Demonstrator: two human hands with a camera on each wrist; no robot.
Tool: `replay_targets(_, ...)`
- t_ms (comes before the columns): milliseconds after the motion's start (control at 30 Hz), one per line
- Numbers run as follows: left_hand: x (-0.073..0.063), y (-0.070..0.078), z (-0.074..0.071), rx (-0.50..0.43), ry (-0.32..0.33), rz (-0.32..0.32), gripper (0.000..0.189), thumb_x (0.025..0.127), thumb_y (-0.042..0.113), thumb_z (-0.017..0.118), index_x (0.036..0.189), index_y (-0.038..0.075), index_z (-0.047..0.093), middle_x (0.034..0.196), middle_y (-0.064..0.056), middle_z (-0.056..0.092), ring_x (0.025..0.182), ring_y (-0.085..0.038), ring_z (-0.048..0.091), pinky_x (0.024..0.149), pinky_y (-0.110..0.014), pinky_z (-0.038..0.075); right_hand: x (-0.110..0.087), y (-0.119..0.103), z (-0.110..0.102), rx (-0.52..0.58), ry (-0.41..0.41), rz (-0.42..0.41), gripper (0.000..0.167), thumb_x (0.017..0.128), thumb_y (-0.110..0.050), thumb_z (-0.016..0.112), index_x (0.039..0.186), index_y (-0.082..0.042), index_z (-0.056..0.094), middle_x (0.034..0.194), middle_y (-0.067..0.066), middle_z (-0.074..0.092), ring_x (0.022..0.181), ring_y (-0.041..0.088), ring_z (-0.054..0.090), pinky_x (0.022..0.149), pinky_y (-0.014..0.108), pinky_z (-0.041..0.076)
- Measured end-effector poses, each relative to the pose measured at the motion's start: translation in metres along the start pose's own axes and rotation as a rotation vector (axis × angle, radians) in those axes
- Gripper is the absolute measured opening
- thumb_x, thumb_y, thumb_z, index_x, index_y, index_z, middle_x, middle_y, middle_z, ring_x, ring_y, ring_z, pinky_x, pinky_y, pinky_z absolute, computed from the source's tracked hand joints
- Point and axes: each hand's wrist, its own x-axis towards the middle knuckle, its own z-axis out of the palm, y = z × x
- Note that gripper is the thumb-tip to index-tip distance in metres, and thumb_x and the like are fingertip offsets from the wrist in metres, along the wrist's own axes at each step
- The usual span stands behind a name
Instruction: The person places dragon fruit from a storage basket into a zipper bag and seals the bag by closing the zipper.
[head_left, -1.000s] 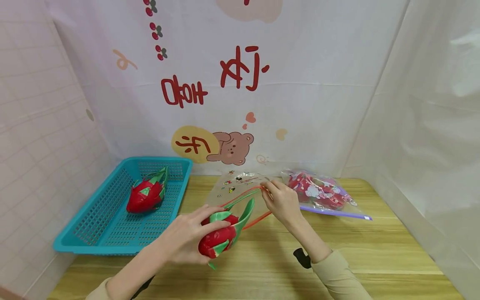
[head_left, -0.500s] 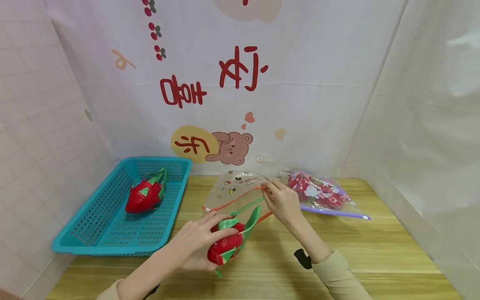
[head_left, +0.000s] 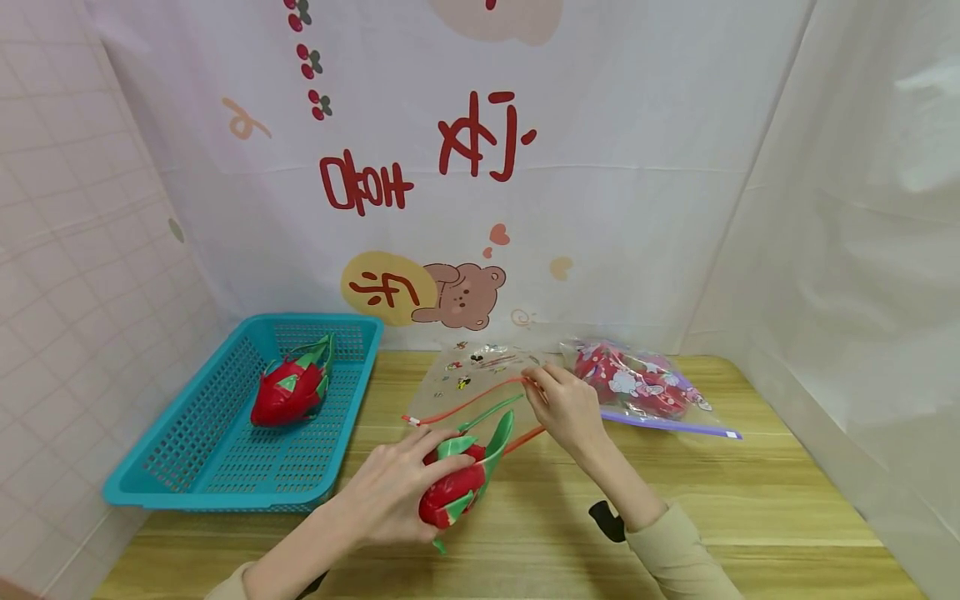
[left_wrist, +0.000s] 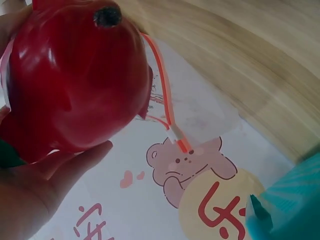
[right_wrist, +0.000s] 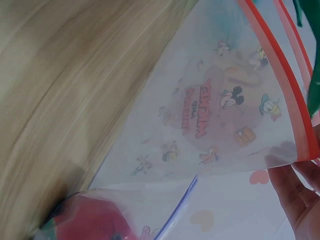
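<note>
My left hand (head_left: 397, 483) grips a red dragon fruit (head_left: 456, 485) with green leaf tips, held above the table in front of a clear zip bag. The fruit's red rounded end (left_wrist: 80, 75) fills much of the left wrist view. With its fingers my right hand (head_left: 562, 408) pinches the red zip edge of the clear bag (right_wrist: 200, 100), which is printed with cartoon figures. The bag's mouth gapes towards the fruit, and a long green leaf tip overlaps the opening in the head view. A red zip slider (left_wrist: 177, 137) sits at the mouth's far corner.
On the left, a blue-green plastic basket (head_left: 127, 483) holds another dragon fruit (head_left: 291, 392). At the back right lies a filled bag (head_left: 637, 383) with a purple zip (head_left: 675, 425) and red contents. A printed white cloth (head_left: 615, 208) hangs behind the wooden table (head_left: 750, 517).
My left hand has moved the dragon fruit slightly right and nearer to me, uncovering the zip slider at the bag's left corner. The right hand has stayed almost still at the bag's edge.
</note>
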Motion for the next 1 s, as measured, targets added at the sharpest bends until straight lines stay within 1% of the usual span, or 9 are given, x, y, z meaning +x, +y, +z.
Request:
replay_targets(133, 0.001, 0.001, 0.004, 0.003, -0.009, -0.046, 0.078, 0.049, 0.046, 0.087, 0.120, 0.029, 0.059, 0.127, -0.001, 0.055, 0.111, -0.018, 0.056, 0.055, -0.026, 0.053, -0.001, -0.003, -0.001, 0.000, 0.003, 0.000, 0.007, 0.081, -0.010, 0.070, 0.088, -0.010, 0.071, 0.071, -0.001, 0.065, 0.049, 0.009, 0.054, 0.041, 0.021, 0.040)
replay_targets(233, 0.002, 0.002, 0.006, -0.004, -0.023, -0.087, 0.078, 0.050, 0.045, 0.087, 0.121, 0.028, 0.059, 0.126, -0.001, 0.056, 0.108, -0.019, 0.057, 0.054, -0.027, 0.052, -0.001, -0.007, -0.002, 0.001, 0.006, -0.002, 0.008, 0.079, -0.010, 0.071, 0.087, -0.011, 0.071, 0.069, -0.003, 0.063, 0.047, 0.007, 0.049, 0.040, 0.020, 0.037)
replay_targets(300, 0.004, 0.001, 0.008, -0.014, -0.021, -0.113, 0.079, 0.050, 0.045, 0.087, 0.122, 0.028, 0.059, 0.126, -0.002, 0.057, 0.108, -0.019, 0.057, 0.054, -0.027, 0.053, -0.001, -0.009, -0.002, 0.005, 0.011, -0.011, 0.008, 0.078, -0.010, 0.072, 0.086, -0.012, 0.070, 0.067, -0.004, 0.061, 0.047, 0.005, 0.046, 0.040, 0.019, 0.034)
replay_targets(467, 0.009, 0.000, 0.014, -0.026, 0.025, -0.175, 0.079, 0.050, 0.045, 0.088, 0.121, 0.027, 0.059, 0.124, -0.004, 0.058, 0.106, -0.019, 0.059, 0.062, -0.030, 0.056, -0.002, -0.014, -0.004, 0.006, 0.025, -0.038, 0.009, 0.076, -0.010, 0.074, 0.085, -0.013, 0.070, 0.068, -0.005, 0.061, 0.047, 0.004, 0.045, 0.040, 0.017, 0.034)
replay_targets(533, 0.011, -0.001, 0.015, -0.037, 0.039, -0.212, 0.078, 0.050, 0.045, 0.088, 0.121, 0.027, 0.060, 0.123, -0.003, 0.059, 0.101, -0.017, 0.061, 0.062, -0.029, 0.056, -0.003, -0.015, -0.004, 0.005, 0.025, -0.047, 0.008, 0.077, -0.011, 0.074, 0.084, -0.013, 0.070, 0.068, -0.004, 0.062, 0.047, 0.004, 0.046, 0.040, 0.017, 0.034)
replay_targets(700, 0.015, -0.001, 0.016, -0.081, 0.028, -0.308, 0.077, 0.051, 0.047, 0.086, 0.121, 0.029, 0.059, 0.120, -0.002, 0.060, 0.086, -0.013, 0.063, 0.060, -0.025, 0.053, -0.006, -0.016, -0.003, 0.023, 0.030, -0.059, 0.009, 0.076, -0.010, 0.074, 0.084, -0.011, 0.071, 0.071, -0.003, 0.064, 0.048, 0.004, 0.049, 0.041, 0.016, 0.036)
replay_targets(767, 0.017, 0.000, 0.016, -0.083, 0.021, -0.319, 0.077, 0.051, 0.047, 0.086, 0.121, 0.029, 0.059, 0.120, -0.002, 0.060, 0.084, -0.013, 0.064, 0.059, -0.025, 0.053, -0.006, -0.017, -0.002, 0.032, 0.035, -0.062, 0.009, 0.076, -0.009, 0.074, 0.084, -0.011, 0.070, 0.073, -0.002, 0.064, 0.049, 0.005, 0.049, 0.042, 0.016, 0.036)
replay_targets(867, 0.019, 0.001, 0.019, -0.065, 0.017, -0.313, 0.077, 0.051, 0.047, 0.086, 0.121, 0.029, 0.058, 0.119, -0.001, 0.060, 0.085, -0.013, 0.064, 0.058, -0.026, 0.052, -0.005, -0.019, -0.002, 0.038, 0.043, -0.067, 0.007, 0.077, -0.009, 0.074, 0.083, -0.010, 0.071, 0.072, -0.002, 0.064, 0.050, 0.006, 0.051, 0.042, 0.017, 0.037)
replay_targets(1000, 0.022, 0.003, 0.021, -0.048, 0.011, -0.317, 0.077, 0.051, 0.046, 0.086, 0.121, 0.030, 0.058, 0.120, -0.001, 0.060, 0.094, -0.015, 0.063, 0.058, -0.028, 0.053, -0.001, -0.022, -0.002, 0.038, 0.055, -0.066, 0.005, 0.077, -0.009, 0.073, 0.081, -0.010, 0.071, 0.071, -0.002, 0.064, 0.051, 0.006, 0.052, 0.042, 0.018, 0.039)
